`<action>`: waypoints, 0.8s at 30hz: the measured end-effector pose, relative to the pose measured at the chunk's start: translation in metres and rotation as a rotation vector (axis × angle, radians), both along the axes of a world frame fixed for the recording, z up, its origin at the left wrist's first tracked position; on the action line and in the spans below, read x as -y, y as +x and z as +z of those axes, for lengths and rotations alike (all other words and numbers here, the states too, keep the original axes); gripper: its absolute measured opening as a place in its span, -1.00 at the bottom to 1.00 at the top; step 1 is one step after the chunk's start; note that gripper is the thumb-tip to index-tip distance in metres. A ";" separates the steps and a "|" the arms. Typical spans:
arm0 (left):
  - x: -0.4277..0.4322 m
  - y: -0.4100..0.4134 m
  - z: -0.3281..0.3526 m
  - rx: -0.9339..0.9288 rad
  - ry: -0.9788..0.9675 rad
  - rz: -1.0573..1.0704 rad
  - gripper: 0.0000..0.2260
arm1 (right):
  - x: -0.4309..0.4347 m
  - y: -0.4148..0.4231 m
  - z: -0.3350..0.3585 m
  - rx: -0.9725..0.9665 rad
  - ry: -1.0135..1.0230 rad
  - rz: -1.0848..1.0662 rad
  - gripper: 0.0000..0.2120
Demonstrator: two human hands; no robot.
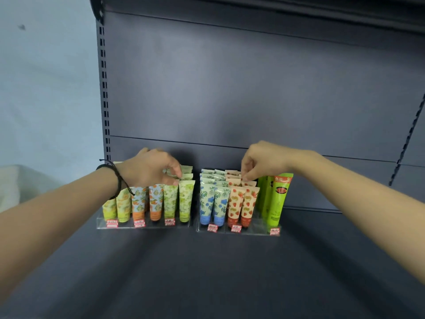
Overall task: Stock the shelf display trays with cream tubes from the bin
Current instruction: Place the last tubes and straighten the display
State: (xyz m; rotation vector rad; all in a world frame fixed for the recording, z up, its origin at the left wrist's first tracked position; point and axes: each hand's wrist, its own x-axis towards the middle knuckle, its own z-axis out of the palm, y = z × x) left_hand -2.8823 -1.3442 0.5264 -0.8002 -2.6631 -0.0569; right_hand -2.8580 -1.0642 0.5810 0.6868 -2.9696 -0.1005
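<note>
Right hand (264,162): I saw it pinching a strawberry tube (247,183) by its crimp, in the right tray (253,232).
Left hand (149,169): it pinched a green tube (172,174) in the left tray (128,226).
Axis: both tubes stood upright, directly beneath the fingertips.

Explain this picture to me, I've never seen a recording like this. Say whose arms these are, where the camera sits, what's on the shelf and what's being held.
There is no machine here. A person wears a camera on the head, so this single view looks forward and down at their own two arms. On the dark shelf stand a clear left tray and right tray, packed with upright cream tubes. The left hand pinches the top of one of the green-flowered tubes in the left tray. The right hand pinches the top of one of the strawberry tubes in the right tray. Tall green tubes stand beside them.
</note>
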 end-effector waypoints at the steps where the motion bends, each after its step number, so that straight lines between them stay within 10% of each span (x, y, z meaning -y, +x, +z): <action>1: -0.001 0.000 -0.001 -0.012 -0.003 0.001 -0.79 | 0.002 -0.001 -0.002 0.009 -0.003 0.010 -0.95; 24: 0.007 0.001 -0.002 -0.036 0.012 0.150 -0.83 | 0.037 -0.024 -0.041 0.017 -0.144 0.060 -0.79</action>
